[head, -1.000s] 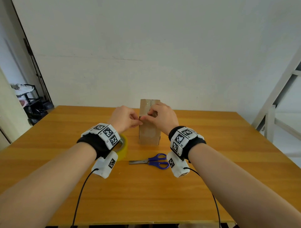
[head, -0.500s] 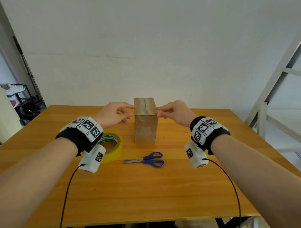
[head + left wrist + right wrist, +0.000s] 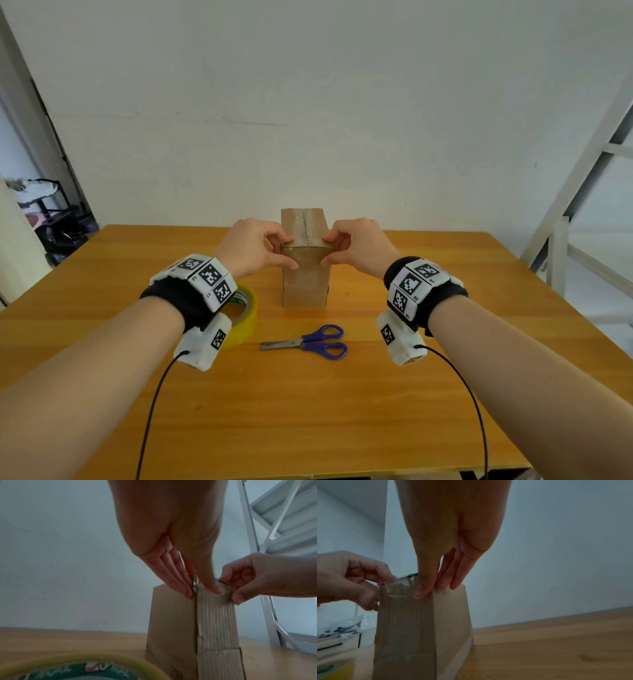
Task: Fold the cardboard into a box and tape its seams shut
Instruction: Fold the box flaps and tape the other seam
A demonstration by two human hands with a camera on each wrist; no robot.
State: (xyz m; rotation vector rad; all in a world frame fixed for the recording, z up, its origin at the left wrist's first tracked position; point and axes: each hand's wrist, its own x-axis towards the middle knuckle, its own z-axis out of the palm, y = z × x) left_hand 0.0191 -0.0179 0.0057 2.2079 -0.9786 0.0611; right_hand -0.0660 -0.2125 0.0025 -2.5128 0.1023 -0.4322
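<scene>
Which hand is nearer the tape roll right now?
Left. The left hand grips the box top, above and just behind the tape roll; the right hand grips the box's far side.

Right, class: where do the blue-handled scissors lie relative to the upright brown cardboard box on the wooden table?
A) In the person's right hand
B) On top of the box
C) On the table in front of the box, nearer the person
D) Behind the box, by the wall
C: the blue-handled scissors lie flat on the wooden table, nearer the person than the brown cardboard box, touched by neither hand.

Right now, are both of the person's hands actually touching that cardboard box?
Touching. The head view shows the left hand and right hand pressing the box at its top front corners, thumbs on its front face.
</scene>
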